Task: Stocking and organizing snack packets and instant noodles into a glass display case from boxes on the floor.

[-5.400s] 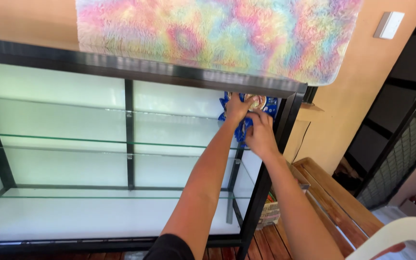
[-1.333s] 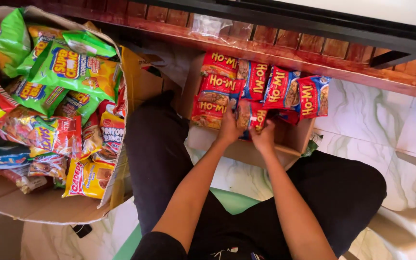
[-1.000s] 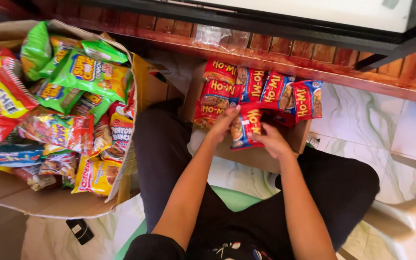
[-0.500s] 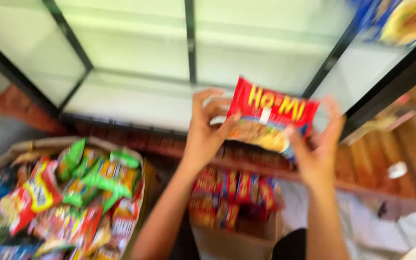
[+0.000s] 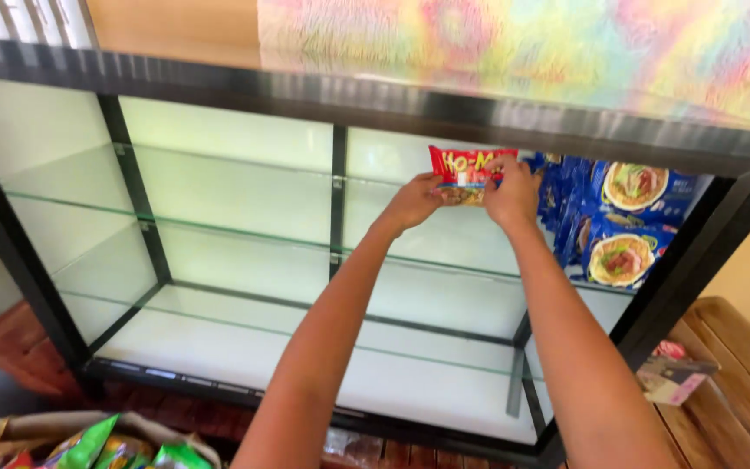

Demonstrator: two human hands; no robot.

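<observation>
Both arms reach up into a black-framed glass display cabinet [image 5: 349, 100]. My left hand [image 5: 411, 202] and my right hand [image 5: 511, 191] together hold a red noodle packet [image 5: 463, 168], upright, over the top glass shelf [image 5: 219, 230]. The packet sits just left of a row of blue noodle packets [image 5: 622, 221] standing at the right end of that shelf. My left hand grips the packet's lower left side; my right hand covers its right edge.
Two lower glass shelves lie below inside the cabinet. A fluffy rainbow rug [image 5: 566, 52] lies on the cabinet top. A cardboard box of green snack bags [image 5: 106, 443] shows at bottom left. A wooden bench [image 5: 740, 373] and a small carton [image 5: 674, 378] stand at right.
Both hands lifted the red packet out of the carton on the floor and raised it up to the top shelf beside the blue packets; my view swung from the floor to the cabinet.
</observation>
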